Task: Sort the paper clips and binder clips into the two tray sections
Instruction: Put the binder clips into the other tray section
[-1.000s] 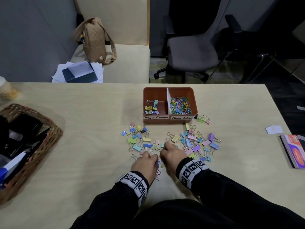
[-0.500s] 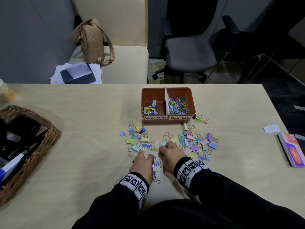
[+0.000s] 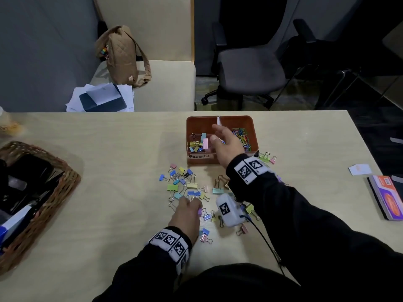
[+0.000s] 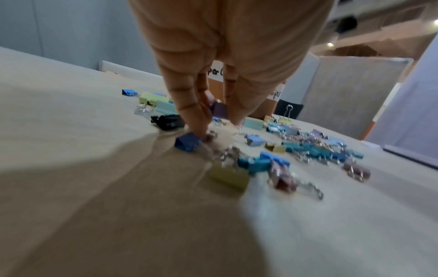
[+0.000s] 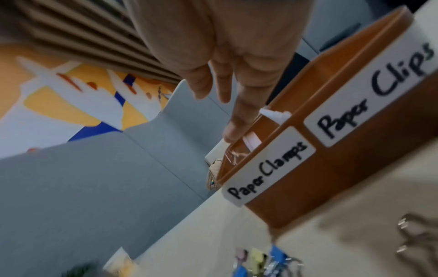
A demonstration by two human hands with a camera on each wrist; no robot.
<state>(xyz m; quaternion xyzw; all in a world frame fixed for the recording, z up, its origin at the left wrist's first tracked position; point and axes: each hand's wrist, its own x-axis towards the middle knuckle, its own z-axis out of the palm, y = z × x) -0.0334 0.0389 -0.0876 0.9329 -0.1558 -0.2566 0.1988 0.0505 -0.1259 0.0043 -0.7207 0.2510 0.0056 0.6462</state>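
Observation:
A brown two-section tray (image 3: 254, 129) stands mid-table. Its left section, labelled "Paper Clamps" (image 5: 267, 172), holds binder clips (image 3: 196, 144). The right section holds coloured paper clips (image 3: 242, 136). My right hand (image 3: 214, 132) hovers over the left section with its fingers straight. A pink binder clip (image 3: 205, 143) lies loose just below them, seen again as the pink binder clip (image 5: 252, 141) in the right wrist view. Several loose binder clips (image 3: 187, 184) are scattered in front of the tray. My left hand (image 3: 195, 205) is down among them and pinches a purple binder clip (image 4: 219, 110).
A wicker basket (image 3: 67, 182) with dark items sits at the table's left edge. An orange-covered pad (image 3: 388, 197) and a white slip (image 3: 359, 170) lie at the right. More binder clips (image 3: 267, 156) lie by the tray's right corner. Chairs stand beyond the far edge.
My right hand left the pile, rose forward over the tray's left section and opened, with a pink clip now under it. My left hand stayed in the pile and closed on a purple clip.

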